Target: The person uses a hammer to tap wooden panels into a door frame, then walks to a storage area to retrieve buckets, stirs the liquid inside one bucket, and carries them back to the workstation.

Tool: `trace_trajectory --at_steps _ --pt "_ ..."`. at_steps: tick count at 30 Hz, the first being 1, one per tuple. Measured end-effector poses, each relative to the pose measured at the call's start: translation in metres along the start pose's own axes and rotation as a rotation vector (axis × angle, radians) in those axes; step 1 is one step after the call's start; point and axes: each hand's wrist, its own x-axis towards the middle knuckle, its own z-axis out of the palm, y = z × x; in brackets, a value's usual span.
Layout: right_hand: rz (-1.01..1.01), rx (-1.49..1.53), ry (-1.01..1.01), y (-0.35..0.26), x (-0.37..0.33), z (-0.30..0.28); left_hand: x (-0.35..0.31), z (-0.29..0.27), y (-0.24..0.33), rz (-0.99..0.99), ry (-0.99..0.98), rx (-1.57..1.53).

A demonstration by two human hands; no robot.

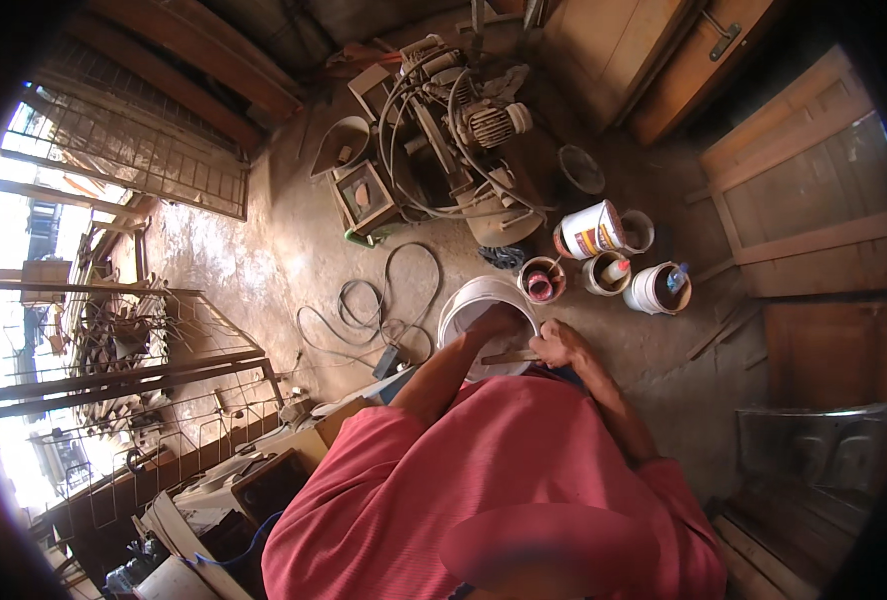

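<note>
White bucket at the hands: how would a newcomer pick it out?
Start at the red shirt, bottom middle. Just above it sits the white bucket. Unlike the buckets to its right, it has the left hand reaching inside.

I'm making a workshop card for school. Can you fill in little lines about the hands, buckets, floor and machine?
Left hand: inside the white bucket, what it touches hidden
Right hand: by that bucket's rim, next to a flat strip; grip unclear
Another bucket: holds a red-capped bottle
Floor: looped cable
Machine: has a ribbed motor
</note>
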Motion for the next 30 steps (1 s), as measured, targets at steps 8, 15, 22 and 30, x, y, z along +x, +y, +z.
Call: trace_trajectory --at_steps 8,15,22,30 --pt "-0.06 0.053 0.023 -0.009 -0.009 -0.003 0.01 0.016 -0.011 -0.113 0.219 -0.037" --pt "-0.006 0.113 0.005 0.005 0.0 -0.002 0.01 0.021 -0.011 -0.011 0.221 -0.166" --pt "0.026 0.101 -0.024 0.0 0.001 -0.002 0.017 0.029 -0.025 -0.267 0.003 -0.042" --pt "-0.162 -0.16 -0.084 0.028 0.02 0.006 0.009 0.006 -0.014 -0.212 0.082 -0.07"
